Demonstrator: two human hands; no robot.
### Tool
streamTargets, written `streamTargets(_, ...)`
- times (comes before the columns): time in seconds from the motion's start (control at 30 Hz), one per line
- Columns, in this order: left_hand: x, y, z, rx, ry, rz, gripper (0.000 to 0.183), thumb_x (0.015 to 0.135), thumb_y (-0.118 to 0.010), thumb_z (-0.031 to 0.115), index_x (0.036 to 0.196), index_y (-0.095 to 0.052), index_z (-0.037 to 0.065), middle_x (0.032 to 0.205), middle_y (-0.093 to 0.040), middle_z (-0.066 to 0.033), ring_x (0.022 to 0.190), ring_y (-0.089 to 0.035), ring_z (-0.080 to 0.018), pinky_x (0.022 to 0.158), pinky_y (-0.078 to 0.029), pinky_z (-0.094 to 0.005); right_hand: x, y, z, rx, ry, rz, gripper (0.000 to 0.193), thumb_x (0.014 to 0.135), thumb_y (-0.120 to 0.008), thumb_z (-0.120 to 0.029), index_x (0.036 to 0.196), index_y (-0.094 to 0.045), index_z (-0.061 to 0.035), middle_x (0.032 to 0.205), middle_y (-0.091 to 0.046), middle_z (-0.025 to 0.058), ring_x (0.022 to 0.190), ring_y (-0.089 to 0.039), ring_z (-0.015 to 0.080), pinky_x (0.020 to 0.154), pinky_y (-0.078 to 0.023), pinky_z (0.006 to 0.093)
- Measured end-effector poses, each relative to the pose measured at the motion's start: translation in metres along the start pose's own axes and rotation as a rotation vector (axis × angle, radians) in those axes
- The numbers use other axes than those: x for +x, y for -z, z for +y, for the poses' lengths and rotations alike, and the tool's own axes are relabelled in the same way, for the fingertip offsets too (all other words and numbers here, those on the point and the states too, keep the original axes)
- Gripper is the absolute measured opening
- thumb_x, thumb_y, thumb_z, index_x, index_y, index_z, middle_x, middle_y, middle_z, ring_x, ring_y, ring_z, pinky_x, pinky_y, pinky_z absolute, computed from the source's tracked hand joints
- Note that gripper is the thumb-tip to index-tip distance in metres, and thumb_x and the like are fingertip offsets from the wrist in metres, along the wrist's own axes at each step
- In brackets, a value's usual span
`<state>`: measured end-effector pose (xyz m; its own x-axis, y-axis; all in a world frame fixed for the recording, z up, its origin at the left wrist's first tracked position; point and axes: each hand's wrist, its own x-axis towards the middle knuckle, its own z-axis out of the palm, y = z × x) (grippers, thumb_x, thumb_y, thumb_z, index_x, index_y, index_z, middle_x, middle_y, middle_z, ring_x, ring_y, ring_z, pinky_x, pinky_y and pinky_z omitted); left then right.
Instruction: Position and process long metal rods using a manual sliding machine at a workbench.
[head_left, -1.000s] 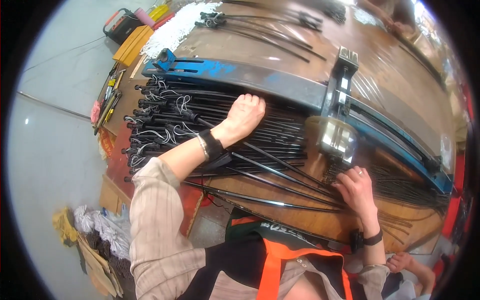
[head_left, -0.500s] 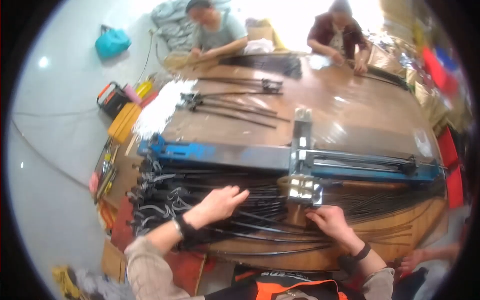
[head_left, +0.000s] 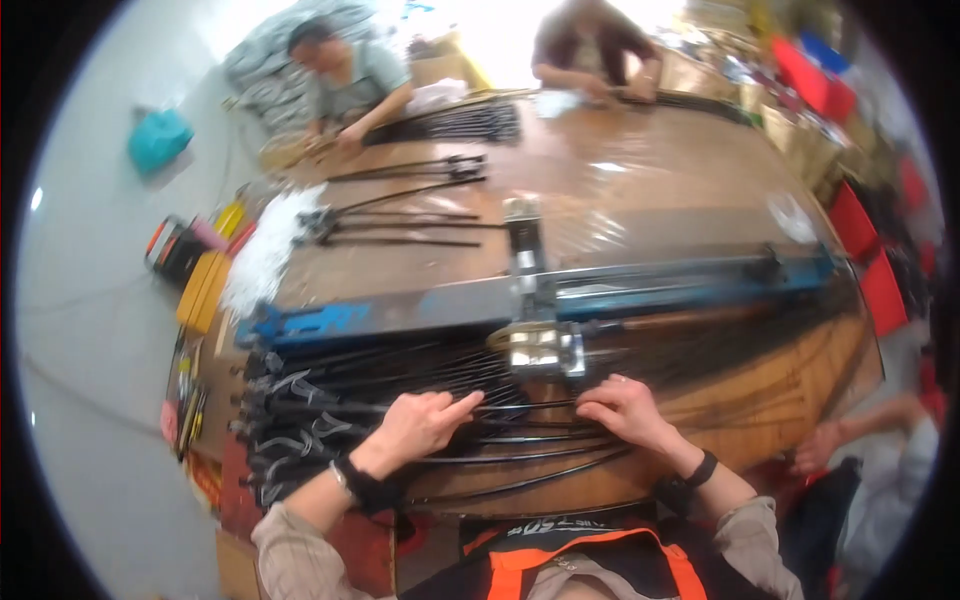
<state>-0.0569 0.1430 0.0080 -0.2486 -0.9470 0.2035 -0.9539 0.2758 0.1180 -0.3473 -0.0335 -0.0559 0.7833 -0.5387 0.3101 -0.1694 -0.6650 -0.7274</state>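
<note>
A thin black rod (head_left: 530, 406) runs level between my two hands, in front of a long blue-and-grey bench fixture (head_left: 430, 308). My left hand (head_left: 425, 425) is closed around its left part, the index finger reaching along it. Around its right end the fingers of my right hand (head_left: 625, 408) are closed. Just beyond the rod stands the fixture's shiny metal clamp block (head_left: 545, 350). Many more black rods (head_left: 520, 455) lie under and beside my hands. Their left ends gather in a pile of black fittings with grey strips (head_left: 300, 420).
Several finished-looking black rods (head_left: 420, 215) lie beyond the fixture, beside a white heap (head_left: 275, 250). Two people (head_left: 350, 85) work at the table's far side. Another person's hand (head_left: 820, 447) shows at the right. Yellow box (head_left: 203, 290) and hand tools (head_left: 185, 385) line the left edge.
My view has shifted, so the table sits further left. My right hand has come away from the clamp block's lower side, and a rod now stretches between both hands.
</note>
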Motion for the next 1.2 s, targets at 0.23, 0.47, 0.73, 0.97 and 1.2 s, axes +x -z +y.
streamTargets(0.23, 0.026, 0.003, 0.032, 0.035, -0.038, 0.029, 0.038, 0.086, -0.069, 0.021, 0.124, -0.063, 0.015, 0.063, -0.052, -0.0027, 0.056, -0.058, -0.0199, 0.047, -0.048, -0.0334, -0.019, 0.006, 0.002, 0.149, -0.051, 0.232, 0.011, 0.082, -0.075, -0.023, 0.085, -0.075, -0.0124, 0.076, -0.068, 0.0064, 0.072, -0.06, 0.0238, 0.068, -0.049, 0.0356)
streamTargets(0.47, 0.031, 0.011, 0.052, -0.019, 0.032, -0.119, 0.044, 0.088, -0.066, 0.027, 0.131, -0.058, 0.021, 0.06, -0.056, -0.0054, 0.049, -0.059, -0.0236, 0.044, -0.048, -0.0358, -0.026, 0.02, -0.004, 0.018, 0.17, 0.276, 0.018, 0.078, -0.074, -0.01, 0.096, -0.075, -0.0099, 0.079, -0.068, 0.0049, 0.075, -0.06, 0.0228, 0.07, -0.051, 0.0356)
streamTargets(0.73, 0.111, 0.027, 0.072, -0.075, -0.114, -0.2, 0.04, 0.081, -0.06, 0.007, 0.121, -0.059, 0.013, 0.084, -0.066, -0.0093, 0.072, -0.066, -0.0277, 0.056, -0.054, -0.04, -0.015, 0.065, 0.012, -0.258, 0.512, 0.417, 0.043, 0.075, -0.075, -0.003, 0.117, -0.065, -0.0048, 0.102, -0.067, 0.0129, 0.093, -0.063, 0.0349, 0.082, -0.054, 0.0423)
streamTargets(0.97, 0.193, 0.07, 0.052, 0.106, -0.152, 0.105, 0.025, 0.087, -0.056, -0.001, 0.11, -0.061, 0.005, 0.086, -0.059, -0.0172, 0.077, -0.06, -0.0378, 0.064, -0.049, -0.0452, -0.003, 0.145, 0.104, -0.383, 0.099, 0.766, 0.037, 0.084, -0.073, -0.021, 0.119, -0.065, -0.0126, 0.087, -0.07, 0.0146, 0.072, -0.069, 0.0306, 0.061, -0.055, 0.0374)
streamTargets(1.2, 0.244, 0.029, 0.066, 0.07, -0.255, 0.025, 0.027, 0.084, -0.061, 0.002, 0.111, -0.059, 0.006, 0.079, -0.055, -0.0138, 0.073, -0.059, -0.0342, 0.062, -0.049, -0.0437, -0.024, 0.192, 0.132, -0.506, 0.135, 0.633, 0.043, 0.082, -0.075, -0.027, 0.121, -0.062, -0.0137, 0.085, -0.068, 0.0135, 0.076, -0.067, 0.0298, 0.064, -0.055, 0.0374)
